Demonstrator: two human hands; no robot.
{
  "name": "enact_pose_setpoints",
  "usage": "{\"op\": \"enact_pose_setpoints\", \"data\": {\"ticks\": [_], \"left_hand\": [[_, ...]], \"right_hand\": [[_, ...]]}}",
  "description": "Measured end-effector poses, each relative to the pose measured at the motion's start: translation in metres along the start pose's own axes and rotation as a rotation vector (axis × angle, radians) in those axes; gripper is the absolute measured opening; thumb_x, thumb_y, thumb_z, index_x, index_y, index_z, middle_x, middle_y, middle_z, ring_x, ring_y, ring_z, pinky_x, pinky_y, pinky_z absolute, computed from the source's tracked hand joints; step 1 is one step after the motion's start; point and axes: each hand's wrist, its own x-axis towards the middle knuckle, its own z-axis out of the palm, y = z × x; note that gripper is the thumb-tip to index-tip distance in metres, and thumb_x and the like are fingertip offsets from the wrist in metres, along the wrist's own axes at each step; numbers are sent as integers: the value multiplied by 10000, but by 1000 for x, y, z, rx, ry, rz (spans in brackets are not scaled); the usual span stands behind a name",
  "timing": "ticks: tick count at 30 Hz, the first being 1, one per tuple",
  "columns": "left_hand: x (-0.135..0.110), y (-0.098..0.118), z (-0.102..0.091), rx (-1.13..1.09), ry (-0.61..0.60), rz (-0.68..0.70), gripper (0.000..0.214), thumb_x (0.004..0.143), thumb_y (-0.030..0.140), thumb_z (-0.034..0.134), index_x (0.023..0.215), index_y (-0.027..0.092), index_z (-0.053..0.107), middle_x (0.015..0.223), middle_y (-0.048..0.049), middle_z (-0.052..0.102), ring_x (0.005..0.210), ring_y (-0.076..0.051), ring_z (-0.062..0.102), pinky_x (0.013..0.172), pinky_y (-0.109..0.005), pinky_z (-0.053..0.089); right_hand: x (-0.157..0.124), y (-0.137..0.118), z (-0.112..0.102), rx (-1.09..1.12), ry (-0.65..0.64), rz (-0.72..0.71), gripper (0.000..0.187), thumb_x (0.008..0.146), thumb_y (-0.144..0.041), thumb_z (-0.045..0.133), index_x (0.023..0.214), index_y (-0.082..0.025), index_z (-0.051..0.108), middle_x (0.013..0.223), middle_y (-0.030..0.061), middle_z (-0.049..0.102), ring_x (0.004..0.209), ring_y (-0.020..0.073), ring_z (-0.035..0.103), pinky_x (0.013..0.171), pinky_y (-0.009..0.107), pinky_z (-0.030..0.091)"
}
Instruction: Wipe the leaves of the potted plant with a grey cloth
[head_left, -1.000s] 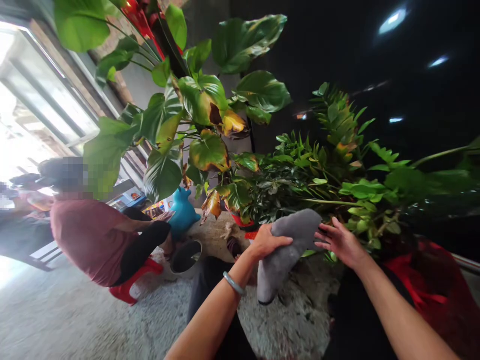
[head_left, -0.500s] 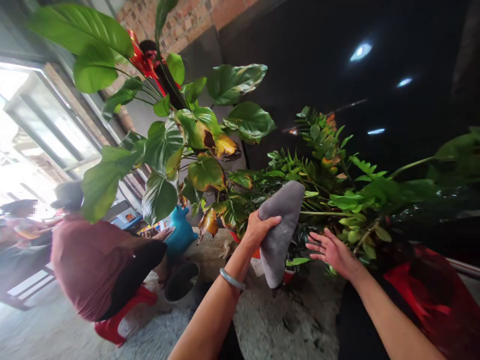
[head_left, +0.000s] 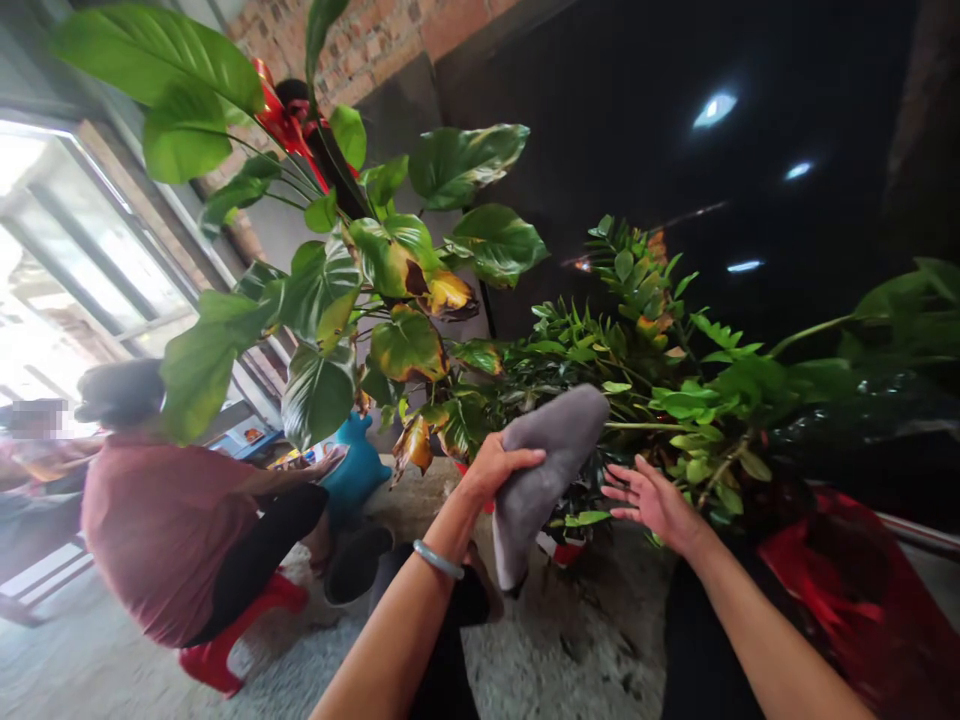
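My left hand [head_left: 491, 467], with a pale bangle on the wrist, grips a grey cloth [head_left: 544, 465] that hangs down from it in front of the plants. My right hand [head_left: 652, 498] is held open, fingers spread, just right of the cloth and close to the leaves of a low bushy plant [head_left: 660, 390] with small glossy leaflets. A taller plant [head_left: 352, 270] with big heart-shaped leaves, some yellowed and brown, rises to the left. Its pot is hidden; a red pot [head_left: 566, 550] shows under the cloth.
A person in a red shirt [head_left: 161, 515] crouches on a red stool [head_left: 206, 660] at the left, beside a blue object [head_left: 352, 465]. A window [head_left: 82, 260] lies behind. A dark glossy wall [head_left: 750, 150] backs the plants. Red fabric [head_left: 840, 590] sits at the right.
My right hand let go of the cloth and opened beside it. My left hand lifted the cloth toward the leaves, then dropped slightly. The view tilted upward.
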Motion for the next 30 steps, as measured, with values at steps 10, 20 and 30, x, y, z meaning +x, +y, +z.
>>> {"op": "enact_pose_setpoints", "data": {"ticks": [10, 20, 30], "left_hand": [[-15, -38, -2, 203, -142, -203, 216, 476, 134, 743, 691, 146, 724, 619, -1, 677, 568, -153, 583, 575, -249, 472], [20, -34, 0, 253, 89, 2, 124, 527, 161, 717, 648, 167, 688, 565, 26, 634, 578, -152, 578, 572, -239, 462], [9, -16, -27, 99, 23, 50, 361, 545, 311, 746, 859, 140, 699, 720, -8, 677, 630, -155, 602, 618, -268, 497]], "right_hand": [[-9, -5, 1, -29, 7, 19, 370, 894, -425, 408, 879, -207, 707, 1080, 114, 701, 964, 263, 645, 659, 348, 529], [0, 2, 1, -38, 56, 23, 371, 879, -454, 422, 940, -202, 687, 1282, 131, 608, 1061, 279, 629, 643, 334, 543], [-1, 7, -3, -99, 113, 2, 305, 819, -443, 511, 900, -225, 709, 1140, 122, 691, 1033, 292, 641, 620, 343, 539]]}}
